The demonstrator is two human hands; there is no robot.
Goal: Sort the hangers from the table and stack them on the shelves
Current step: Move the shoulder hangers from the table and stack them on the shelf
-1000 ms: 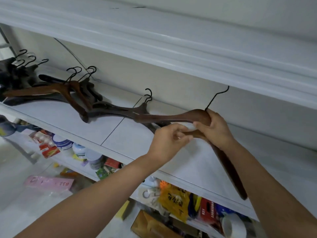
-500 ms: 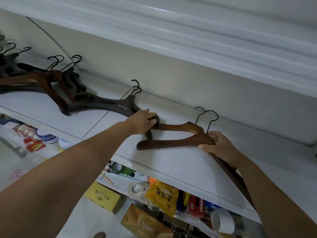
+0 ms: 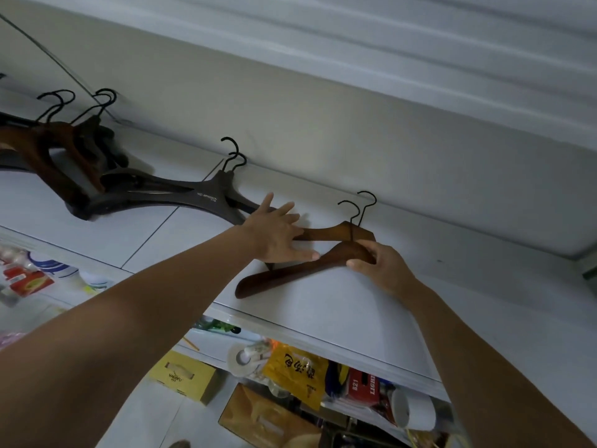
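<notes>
Brown hangers [image 3: 284,275], a pair, lie on the shelf [image 3: 323,318] just right of the dark hanger pile [image 3: 206,196]. Right hand [image 3: 382,268] curls round the front one's neck. Left hand [image 3: 274,236] presses flat, fingers spread, on the rear one's arm. They look like stiff, light, smooth wood, so the neck seems the surest hold.

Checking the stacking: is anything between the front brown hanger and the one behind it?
Only the left hand, lying flat on an arm of the back hanger. The right hand grips the front hanger at its neck; bare shelf otherwise.
</notes>
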